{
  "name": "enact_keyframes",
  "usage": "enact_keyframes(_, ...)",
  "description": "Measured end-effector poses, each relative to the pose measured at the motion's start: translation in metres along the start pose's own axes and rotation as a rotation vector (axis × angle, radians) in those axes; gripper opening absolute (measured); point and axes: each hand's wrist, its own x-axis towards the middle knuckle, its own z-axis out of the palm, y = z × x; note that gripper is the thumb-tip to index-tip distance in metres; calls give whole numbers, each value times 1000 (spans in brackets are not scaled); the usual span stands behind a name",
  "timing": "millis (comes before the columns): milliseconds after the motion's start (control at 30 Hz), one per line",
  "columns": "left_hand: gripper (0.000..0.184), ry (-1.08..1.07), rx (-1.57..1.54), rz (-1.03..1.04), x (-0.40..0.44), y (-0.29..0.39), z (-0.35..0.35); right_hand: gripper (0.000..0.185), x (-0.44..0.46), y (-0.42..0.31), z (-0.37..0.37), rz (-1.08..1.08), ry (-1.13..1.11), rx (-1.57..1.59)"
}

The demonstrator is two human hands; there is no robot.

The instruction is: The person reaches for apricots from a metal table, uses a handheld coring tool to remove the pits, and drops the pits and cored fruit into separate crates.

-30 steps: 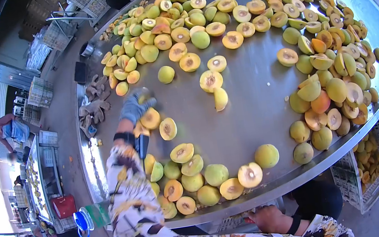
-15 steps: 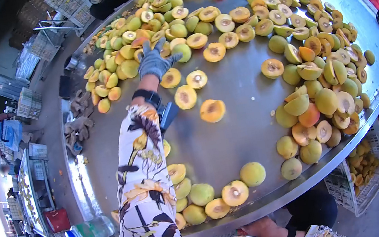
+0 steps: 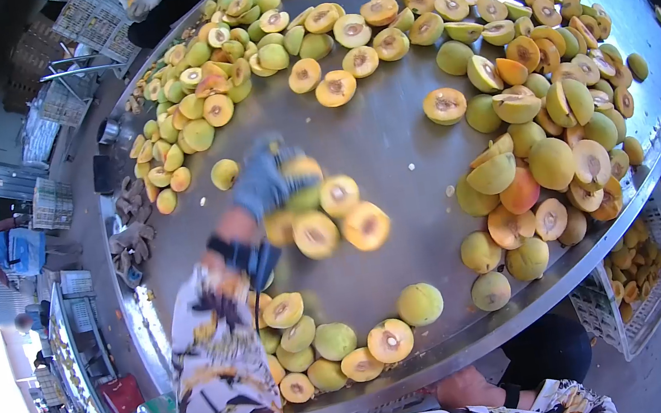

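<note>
My left hand (image 3: 262,184), in a grey glove and blurred by motion, is low over the metal table (image 3: 409,263) against several halved yellow-green peaches. One peach half (image 3: 300,170) is at its fingers; another cut half (image 3: 316,235) lies just in front of it, pit side up. Whether the fingers close on any fruit is smeared. My right hand (image 3: 461,389) is bare and low beyond the table's near edge, close to my dark-clothed leg; its fingers are largely hidden. A row of whole and halved peaches (image 3: 336,340) lies along the near edge.
Large peach heaps cover the far left (image 3: 198,132) and right (image 3: 570,160) of the table. A white crate (image 3: 627,332) of fruit stands below right. Brown gloves (image 3: 131,238) lie at the left edge. Co-workers, including one in blue (image 3: 19,249), are around.
My left hand has come back from the far heap toward me, and several peach halves have moved nearer with it. The right hand remains low by the edge.
</note>
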Motion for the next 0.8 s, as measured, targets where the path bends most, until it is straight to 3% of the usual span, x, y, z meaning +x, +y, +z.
enact_keyframes(33, 63, -214, -178, 43, -33, 9, -7, 24, 1, -2, 0, -10, 4, 10)
enact_keyframes(67, 74, -387, -316, -65, -65, 39, -19, 23, 0, -5, 0, 9, -32, 17)
enact_keyframes(100, 75, -443, -424, -17, -101, 42, -15, 23, 0, -8, 0, 35, -66, 21)
enact_keyframes(133, 60, -604, -176, 148, -108, 67, -39, 24, -1, -9, -1, 57, -103, 23)
enact_keyframes(200, 46, -647, -317, 11, -98, 74, -50, 23, 5, -15, -8, 85, -190, 73)
enact_keyframes(267, 52, -473, -359, -373, -50, 91, -56, 22, 6, -19, -11, 117, -270, 113)
enact_keyframes(333, 62, -4, -94, 53, 18, 77, -33, 21, 8, -15, -13, -23, -15, 51)
enact_keyframes(400, 71, 148, 90, -35, 91, 85, -20, 21, 5, -10, -13, -25, -6, 41)
enact_keyframes(467, 75, 16, 122, -167, 147, 90, -4, 21, 4, -4, -13, -25, -4, 29)
enact_keyframes(600, 75, 17, 396, -282, 152, 112, 20, 24, -1, -2, -20, 146, 33, 209)
enact_keyframes(667, 69, -213, 308, -250, 151, 112, 13, 28, -10, 6, -4, 169, -301, 168)
enact_keyframes(733, 64, -253, 254, -231, 119, 98, 15, 31, -10, 7, -2, 110, -362, 122)
enact_keyframes(800, 61, -207, 310, -81, 74, 84, 23, 26, -5, 2, -10, 73, -384, 82)
